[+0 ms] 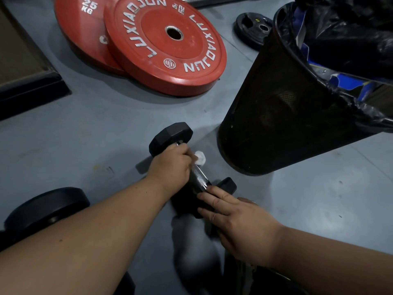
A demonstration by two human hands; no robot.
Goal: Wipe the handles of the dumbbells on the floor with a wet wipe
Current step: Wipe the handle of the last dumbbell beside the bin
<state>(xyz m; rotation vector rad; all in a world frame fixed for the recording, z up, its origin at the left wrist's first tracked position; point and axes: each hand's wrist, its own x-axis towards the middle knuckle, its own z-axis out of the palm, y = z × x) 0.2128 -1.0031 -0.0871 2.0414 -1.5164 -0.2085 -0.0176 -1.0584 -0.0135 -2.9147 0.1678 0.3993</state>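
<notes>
A black hex dumbbell [172, 135] lies on the grey floor, its knurled metal handle [198, 177] running from far left to near right. My left hand [170, 165] is wrapped around the far part of the handle, shut on a white wet wipe [200, 157] that sticks out past my fingers. Flat on the dumbbell's near head [226, 184] rests my right hand [238, 218], fingers pressed against it. Another black dumbbell head [46, 206] shows at the lower left, partly behind my left forearm.
A black mesh bin [282, 116] with a black liner stands close to the right of the dumbbell. Two red 25 kg plates [165, 45] lie at the far middle, and a small black plate [253, 28] behind the bin. A dark mat edge [32, 86] is at left.
</notes>
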